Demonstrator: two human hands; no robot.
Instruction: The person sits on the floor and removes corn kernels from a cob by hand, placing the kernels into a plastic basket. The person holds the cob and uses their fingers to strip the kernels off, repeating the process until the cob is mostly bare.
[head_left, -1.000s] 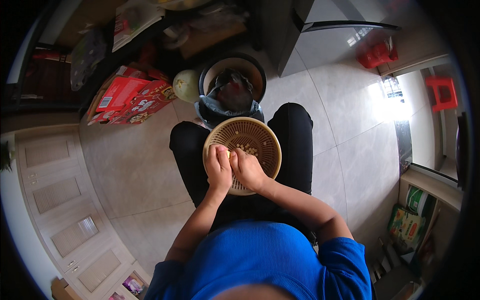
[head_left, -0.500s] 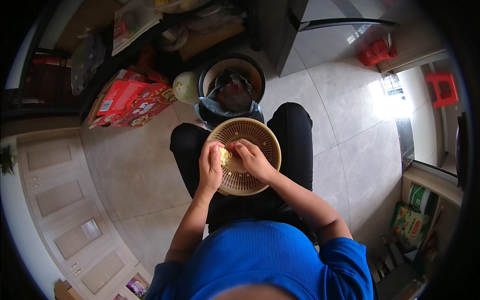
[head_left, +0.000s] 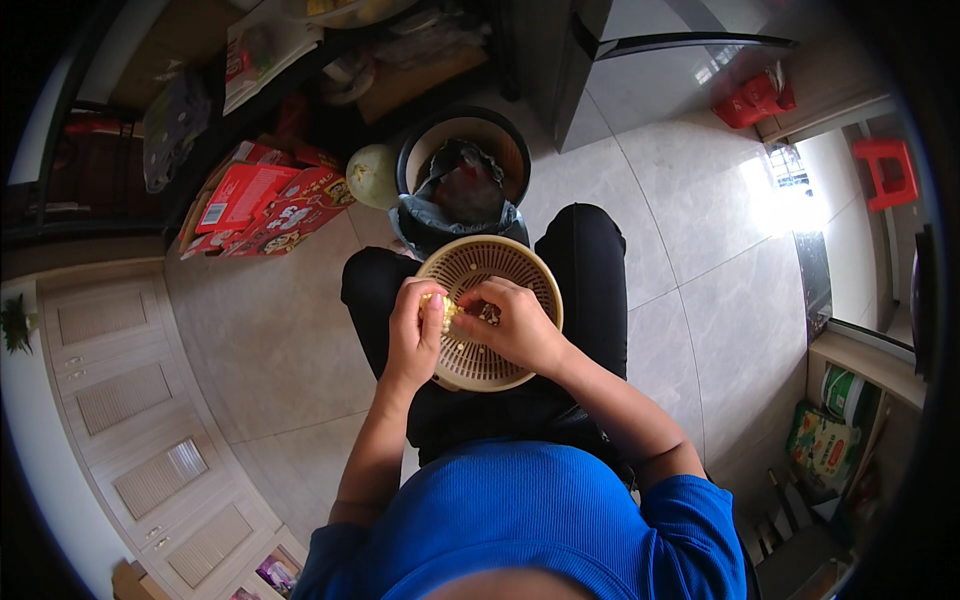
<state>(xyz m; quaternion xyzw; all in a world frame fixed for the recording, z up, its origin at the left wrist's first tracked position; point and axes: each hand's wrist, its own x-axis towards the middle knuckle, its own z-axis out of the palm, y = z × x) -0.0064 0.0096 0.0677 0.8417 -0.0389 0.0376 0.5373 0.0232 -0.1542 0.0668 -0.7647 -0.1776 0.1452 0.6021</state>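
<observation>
A piece of yellow corn on the cob (head_left: 451,312) is gripped in my left hand (head_left: 412,325), the thumb lying along its side. My right hand (head_left: 522,325) curls toward the cob from the other side, its thumb and fingertips bent in against the kernels. Between that thumb and forefinger a small gap shows. Both hands are over a round tan slotted plastic basket (head_left: 547,283), which rests on my lap between my thighs. A few loose pale kernels lie on the basket's bottom; my hands hide part of it.
Beyond my knees stands a round bin (head_left: 523,150) lined with a dark bag (head_left: 430,222). Beside it are a pale round melon-like thing (head_left: 371,176) and red cardboard boxes (head_left: 290,212). Right lie a red bag (head_left: 752,100) and a red stool (head_left: 887,175). Cupboard doors (head_left: 130,400) line the left.
My right hand has turned a little, its fingers arching and its thumb lowering against the cob. The left hand has shifted slightly left with the corn. The basket stays in place.
</observation>
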